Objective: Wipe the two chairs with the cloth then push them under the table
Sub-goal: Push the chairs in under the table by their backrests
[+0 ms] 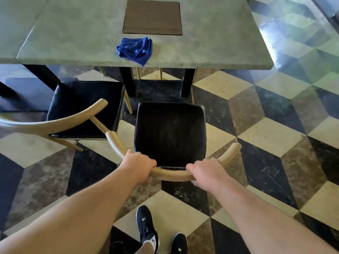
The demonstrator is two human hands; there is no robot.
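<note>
A left hand (140,165) and right hand (205,173) each clench the curved pale-wood rail (172,176) of a chair (169,134), its glossy black padded seat short of the counter (73,33). Pushed askew, the rail's tip could knock the second chair (84,107) just beside, or the front strike the counter's dark legs (128,83). The crumpled blue cloth (135,50) lies at the mottled, stone-like counter's near edge; a jolt might drop it.
</note>
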